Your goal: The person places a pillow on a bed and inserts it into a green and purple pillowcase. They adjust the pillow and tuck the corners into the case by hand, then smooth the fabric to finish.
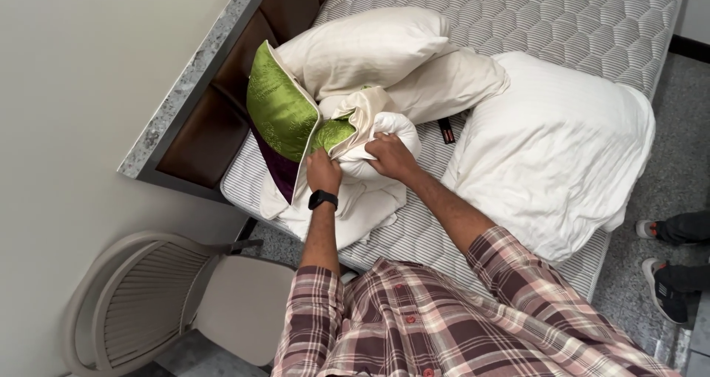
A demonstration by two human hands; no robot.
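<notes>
- Bare quilted mattress [547, 15] fills the scene, a dark headboard [222, 103] to the left and a grey chair [148, 296] near.
- Left hand [324, 171] is closed on the cream cover [362, 111] beside the green cushion [277, 103].
- Right hand [390, 157] grips a bunched white pillow [388, 129] at the cover's mouth.
- Soft, light, squashable stuff by the look; best taken by a corner.
- Pillow's long axis seems to run left and far, into the cover.

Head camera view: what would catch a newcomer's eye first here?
Probably the shiny green cushion cover, bright against the pale bedding near the bed's headboard. The left hand and right hand grip it and a white pillow at its opening. A big white pillow lies on the mattress to the right.
</notes>
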